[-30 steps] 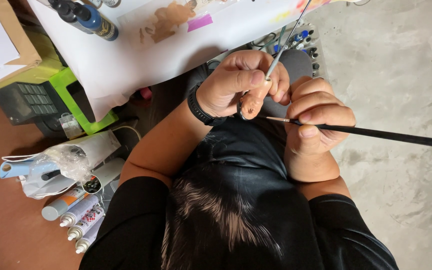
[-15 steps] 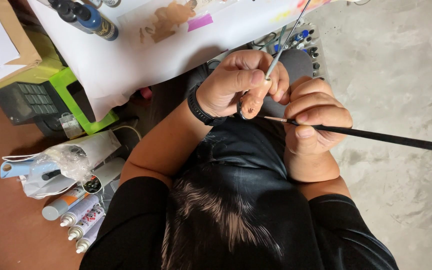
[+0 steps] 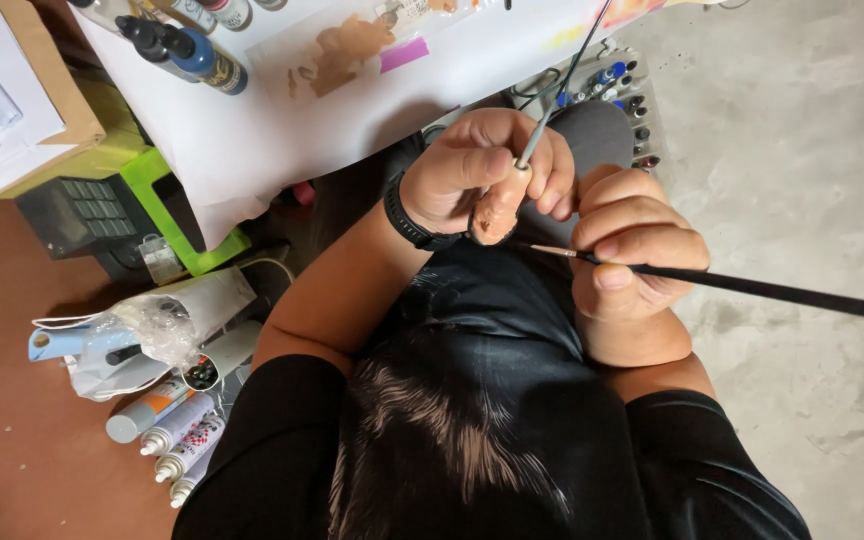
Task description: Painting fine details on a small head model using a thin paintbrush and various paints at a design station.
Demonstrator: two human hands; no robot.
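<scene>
The left grip [image 3: 472, 175] is closed round a thin rod [image 3: 552, 95] that carries a small flesh-toned figure [image 3: 497, 212]. Thumb and fingers pinch the rod low, so the figure hangs just below the grip and can be turned without the fingers touching its painted surface. The rod's free end runs up and away over the paper. A black band [image 3: 410, 222] sits on that wrist.

Right of this grip, and close beside it, the right hand [image 3: 632, 255] is closed on a black brush [image 3: 742, 288], pinched well forward near the metal ferrule as a pen is held, which likely steadies the tip. The fine tip points left toward the figure's lower end; I cannot tell whether it touches. The long handle trails out to the right of the grip, over the grey floor [image 3: 802, 150]. The two hands lie nearly against each other, likely bracing one another for fine strokes.

Well left of both grips, paint tubes [image 3: 177, 435] lie in a loose row on the brown worktop [image 3: 12, 430], beside crumpled plastic wrap [image 3: 147, 325] and a green-edged box [image 3: 167, 215]. Above the grips a white paper sheet [image 3: 282, 110] carries tan and purple test smears, with dropper bottles [image 3: 187, 50] at its upper left. A rack of small paint pots [image 3: 622, 95] sits just beyond the hands, within easy reach of the brush.
</scene>
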